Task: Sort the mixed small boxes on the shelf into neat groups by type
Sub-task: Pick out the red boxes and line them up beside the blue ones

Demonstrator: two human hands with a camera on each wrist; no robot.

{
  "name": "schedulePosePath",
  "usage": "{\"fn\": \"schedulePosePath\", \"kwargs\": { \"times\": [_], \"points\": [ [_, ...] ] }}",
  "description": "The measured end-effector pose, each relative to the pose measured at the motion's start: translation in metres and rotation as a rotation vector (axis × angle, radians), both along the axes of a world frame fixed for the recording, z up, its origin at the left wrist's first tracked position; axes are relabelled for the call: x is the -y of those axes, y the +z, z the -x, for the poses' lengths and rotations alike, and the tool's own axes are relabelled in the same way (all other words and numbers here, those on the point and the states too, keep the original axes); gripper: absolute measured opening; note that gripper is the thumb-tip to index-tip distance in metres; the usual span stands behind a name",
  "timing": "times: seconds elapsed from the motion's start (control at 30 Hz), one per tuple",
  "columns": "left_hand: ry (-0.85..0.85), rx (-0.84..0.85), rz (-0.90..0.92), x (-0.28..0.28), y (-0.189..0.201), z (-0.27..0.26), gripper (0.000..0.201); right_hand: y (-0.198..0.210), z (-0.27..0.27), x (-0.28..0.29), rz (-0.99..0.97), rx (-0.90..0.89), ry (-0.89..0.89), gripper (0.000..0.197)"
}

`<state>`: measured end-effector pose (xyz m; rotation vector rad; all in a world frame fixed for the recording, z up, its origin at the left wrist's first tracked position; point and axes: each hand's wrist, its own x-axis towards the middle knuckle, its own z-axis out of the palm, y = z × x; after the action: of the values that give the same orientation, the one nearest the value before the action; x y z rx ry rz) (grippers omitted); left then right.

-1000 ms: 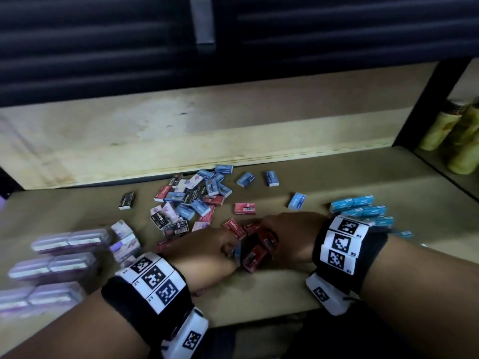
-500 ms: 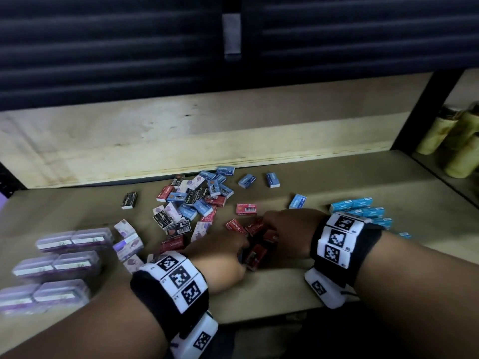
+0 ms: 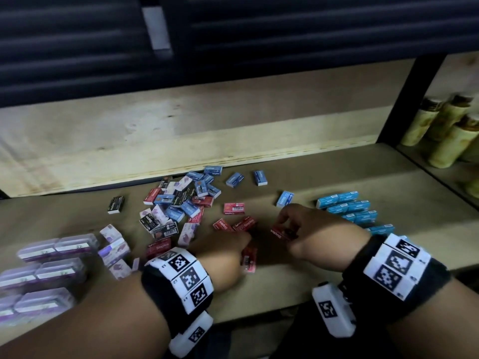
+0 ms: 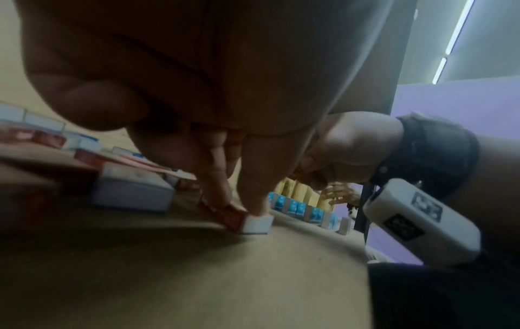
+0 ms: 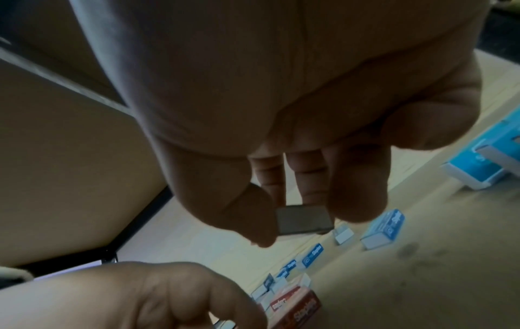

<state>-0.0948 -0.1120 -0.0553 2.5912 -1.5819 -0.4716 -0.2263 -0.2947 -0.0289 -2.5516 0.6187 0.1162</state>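
A mixed pile of small red, blue, black and purple-white staple boxes (image 3: 181, 203) lies mid-shelf. Light blue boxes (image 3: 347, 208) stand in neat rows at the right. My right hand (image 3: 282, 229) pinches one red box (image 3: 281, 233) between thumb and fingers just above the shelf; its dark end face (image 5: 305, 220) shows in the right wrist view. My left hand (image 3: 243, 244) is knuckles up, its straight fingertips (image 4: 253, 195) pressing on a red box (image 4: 229, 217) that lies on the shelf beside other red boxes (image 3: 250, 259). Its thumb stays away from the box.
Clear purple-tinted plastic cases (image 3: 51, 255) are lined up at the left, with purple-white boxes (image 3: 114, 247) beside them. A lone black box (image 3: 115, 204) lies left of the pile. A dark shelf post (image 3: 409, 99) and yellowish rolls (image 3: 445, 130) stand at the right.
The two hands, earlier pressed together around a cluster of red boxes, have drawn apart. My right hand has lifted one red box to the right; the left stays on the others.
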Motion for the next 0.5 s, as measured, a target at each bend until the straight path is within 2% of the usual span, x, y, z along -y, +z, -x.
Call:
{"fn": "schedulePosePath", "kwargs": {
  "times": [0.2, 0.33, 0.5],
  "points": [
    [-0.009, -0.018, 0.077, 0.004, 0.005, 0.005, 0.048, 0.004, 0.007, 0.000, -0.023, 0.003, -0.007, 0.043],
    [-0.111, 0.010, -0.096, 0.012, 0.007, 0.000, 0.062, 0.007, 0.011, 0.001, -0.021, -0.003, 0.004, 0.040],
    [-0.164, 0.067, -0.130, 0.022, 0.000, 0.001, 0.046, 0.012, 0.015, 0.005, -0.017, -0.061, 0.025, 0.034]
  ]
}}
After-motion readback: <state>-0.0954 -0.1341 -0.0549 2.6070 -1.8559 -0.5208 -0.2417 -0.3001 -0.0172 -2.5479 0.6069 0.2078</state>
